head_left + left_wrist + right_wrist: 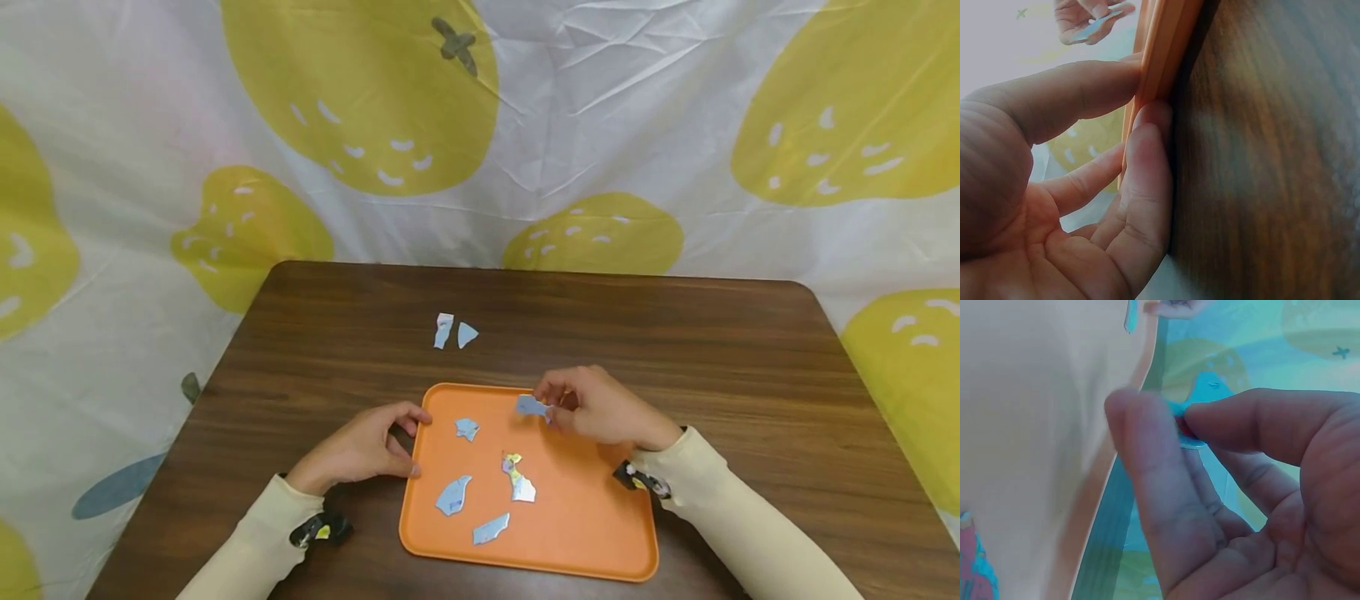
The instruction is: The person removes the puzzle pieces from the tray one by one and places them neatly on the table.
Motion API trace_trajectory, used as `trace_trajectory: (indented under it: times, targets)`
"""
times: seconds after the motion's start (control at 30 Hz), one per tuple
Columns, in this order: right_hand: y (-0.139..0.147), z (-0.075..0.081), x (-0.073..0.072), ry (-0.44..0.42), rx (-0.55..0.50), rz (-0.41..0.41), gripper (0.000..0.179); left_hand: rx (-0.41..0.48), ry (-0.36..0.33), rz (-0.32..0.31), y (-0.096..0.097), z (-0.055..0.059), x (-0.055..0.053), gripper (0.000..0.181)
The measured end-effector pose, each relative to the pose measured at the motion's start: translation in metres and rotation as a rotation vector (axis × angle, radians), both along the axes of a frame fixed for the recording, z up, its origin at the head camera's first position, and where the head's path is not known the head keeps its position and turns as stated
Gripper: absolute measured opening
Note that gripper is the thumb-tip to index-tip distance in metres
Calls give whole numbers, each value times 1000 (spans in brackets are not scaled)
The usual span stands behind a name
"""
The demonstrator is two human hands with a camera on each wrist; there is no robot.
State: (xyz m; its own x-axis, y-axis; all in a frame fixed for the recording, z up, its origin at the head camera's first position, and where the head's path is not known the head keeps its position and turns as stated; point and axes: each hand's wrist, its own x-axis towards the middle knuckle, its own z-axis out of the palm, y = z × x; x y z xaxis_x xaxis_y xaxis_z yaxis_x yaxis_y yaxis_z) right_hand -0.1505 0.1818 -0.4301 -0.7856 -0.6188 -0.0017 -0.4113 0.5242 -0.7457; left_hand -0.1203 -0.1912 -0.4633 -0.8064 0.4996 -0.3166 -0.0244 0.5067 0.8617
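Observation:
An orange tray (570, 533) lies on the wooden table. My left hand (367, 446) holds its left rim, thumb and fingertips spread along the edge; the left wrist view shows fingers (1147, 162) curled against the rim's outer side. Over the tray's far edge, my right hand (600, 408) pinches a ragged light blue piece (531, 406) between thumb and fingertips. Fingers partly hide that piece (1207, 387) in the right wrist view. On the tray lie a small blue piece (467, 429), a leaf-shaped blue piece (453, 496), a blue strip (491, 529) and a yellow-and-blue piece (522, 489).
Beyond the tray, a narrow pale piece (443, 330) and a triangular pale piece (467, 334) lie on the dark wooden table (675, 333). A white curtain with yellow fruit prints (360, 100) hangs behind the table and along its sides.

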Motion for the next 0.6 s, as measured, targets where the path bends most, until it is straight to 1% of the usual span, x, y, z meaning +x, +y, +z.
trace_trajectory:
  times: [0.1,0.2,0.4,0.6]
  targets:
    - [-1,-1,-3,18,-4,-37,21,-2,-1,1,0,0,0,63]
    - [-2,0,-8,26,-8,-53,19,-5,0,2,0,1,0,63]
    - [-2,-1,-17,8,-20,-87,16,0,-8,-12,2,2,0,63]
    - [-5,-2,-26,-23,-78,-145,13,4,-7,-12,2,1,-1,62]
